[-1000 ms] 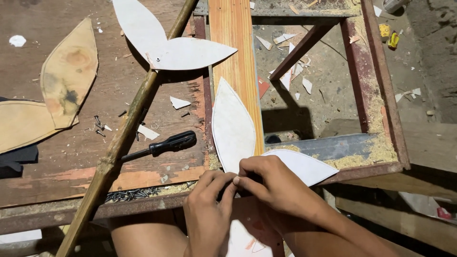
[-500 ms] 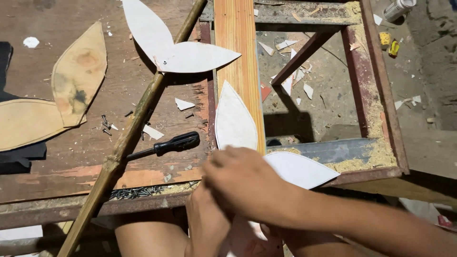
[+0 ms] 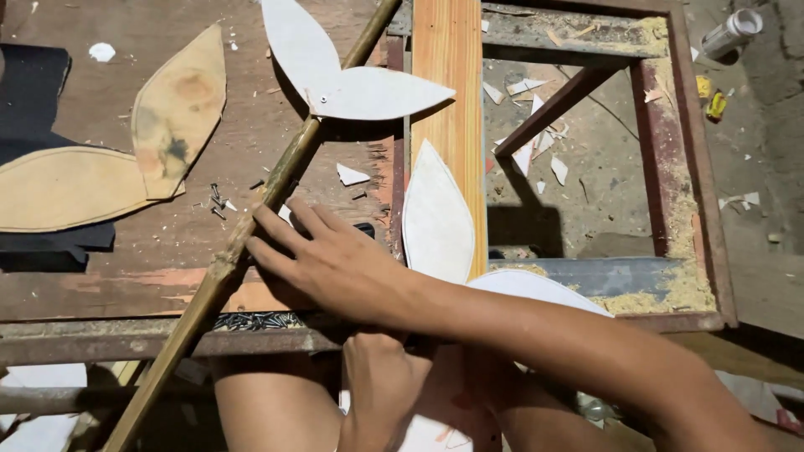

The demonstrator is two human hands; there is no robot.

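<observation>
My right hand (image 3: pixel 335 264) reaches across to the left and lies flat on the workbench, fingers spread. Its fingertips touch a bamboo stick (image 3: pixel 209 285). The hand covers a black-handled screwdriver, of which only the handle end (image 3: pixel 365 228) shows. My left hand (image 3: pixel 377 393) is lower, below the bench edge, closed on the bottom of a white leaf-shaped cutout (image 3: pixel 435 218). That cutout lies up along a wooden plank (image 3: pixel 448 50), with a second lobe (image 3: pixel 536 289) under my right forearm. Two more white leaves (image 3: pixel 335 75) are fixed to the stick further up.
Two tan leaf-shaped pieces (image 3: pixel 176 117) lie on black cloth (image 3: pixel 33 92) at the left. Small nails (image 3: pixel 216 199) are scattered beside the stick, with more (image 3: pixel 260 320) along the bench edge. A rusty metal frame (image 3: pixel 695 209) opens onto the floor with sawdust and white scraps.
My right hand has left the white cutout and swung left across the bench, now covering the screwdriver. My left hand stays low on the cutout.
</observation>
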